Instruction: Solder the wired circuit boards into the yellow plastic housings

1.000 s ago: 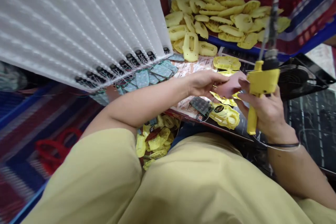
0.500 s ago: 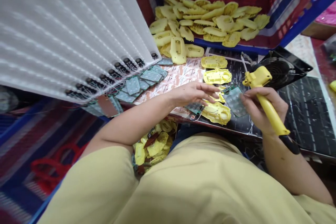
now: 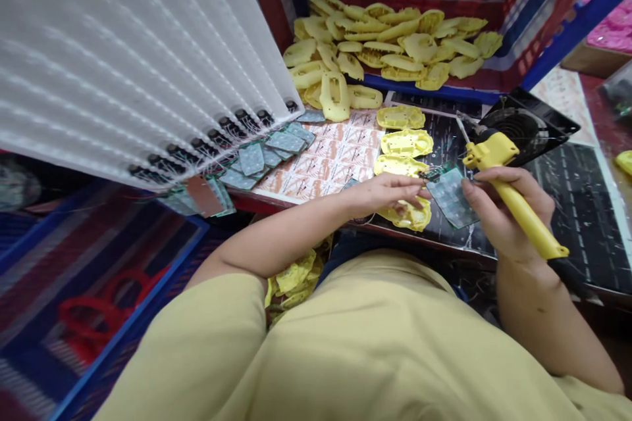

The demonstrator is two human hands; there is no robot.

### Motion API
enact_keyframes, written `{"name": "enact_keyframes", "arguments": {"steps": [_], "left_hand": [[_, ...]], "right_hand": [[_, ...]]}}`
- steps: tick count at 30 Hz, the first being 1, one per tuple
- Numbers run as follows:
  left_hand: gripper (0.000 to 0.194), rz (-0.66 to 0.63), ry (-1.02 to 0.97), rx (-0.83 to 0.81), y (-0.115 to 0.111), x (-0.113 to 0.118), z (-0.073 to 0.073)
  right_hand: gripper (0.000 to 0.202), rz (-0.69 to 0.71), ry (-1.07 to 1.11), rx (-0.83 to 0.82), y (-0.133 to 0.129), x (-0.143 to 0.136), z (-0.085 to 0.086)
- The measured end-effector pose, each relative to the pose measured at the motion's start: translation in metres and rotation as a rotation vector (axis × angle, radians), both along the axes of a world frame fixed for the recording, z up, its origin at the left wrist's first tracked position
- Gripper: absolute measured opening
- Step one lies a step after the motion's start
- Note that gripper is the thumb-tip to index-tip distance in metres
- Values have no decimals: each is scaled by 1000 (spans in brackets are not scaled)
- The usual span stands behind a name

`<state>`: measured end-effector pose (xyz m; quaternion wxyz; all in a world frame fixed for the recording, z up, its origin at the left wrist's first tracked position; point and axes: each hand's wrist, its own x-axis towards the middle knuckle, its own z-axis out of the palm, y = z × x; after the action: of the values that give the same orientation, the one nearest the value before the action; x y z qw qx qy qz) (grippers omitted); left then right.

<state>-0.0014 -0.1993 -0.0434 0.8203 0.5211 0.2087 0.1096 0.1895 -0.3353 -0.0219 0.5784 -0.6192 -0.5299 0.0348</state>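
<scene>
My right hand (image 3: 516, 210) is wrapped round the yellow soldering gun (image 3: 526, 214), its metal tip pointing up and away. The thumb and fingertips of this hand are also at the edge of a grey-green circuit board (image 3: 453, 197). At the board's upper left corner, my left hand (image 3: 388, 196) has its fingertips drawn together at thin dark wires (image 3: 434, 173); the exact grip is too small to make out. Under and beyond the left hand lie yellow plastic shells (image 3: 405, 143) in a column, the nearest partly covered by the fingers.
A blue-rimmed crate (image 3: 553, 46) holds many yellow shells at the back. On the left leans a white ribbed panel (image 3: 148, 66), with stacked circuit boards (image 3: 251, 159) at its foot. A black fan (image 3: 530, 125) stands behind the soldering gun. A blue crate (image 3: 133, 319) with red parts is low left.
My left hand has moved right, from over the shells to the board's wires, and its fingers have closed together. The soldering gun and the board have shifted slightly right and nearer.
</scene>
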Motion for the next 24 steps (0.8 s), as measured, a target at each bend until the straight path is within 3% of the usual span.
{"name": "enact_keyframes", "arguments": {"steps": [3,7,12,17,19,24], "left_hand": [[41,129,-108,-181,0,10,0],[50,257,-106,-146,4,16,7],[62,301,-44,121,0,14,11],[34,439,-131,713,-5,6,15],[26,501,-164,875,-7,6,16],[19,510,-185,856,-6,15,15]], "right_hand": [[30,6,11,18,-5,-3,0],[24,29,-5,4,-11,-5,-4],[19,48,22,5,-12,-6,-14],[22,26,108,-65,-10,-8,-22],[23,46,141,-74,-9,-12,-24],[18,81,165,-21,-9,-22,-27]]}}
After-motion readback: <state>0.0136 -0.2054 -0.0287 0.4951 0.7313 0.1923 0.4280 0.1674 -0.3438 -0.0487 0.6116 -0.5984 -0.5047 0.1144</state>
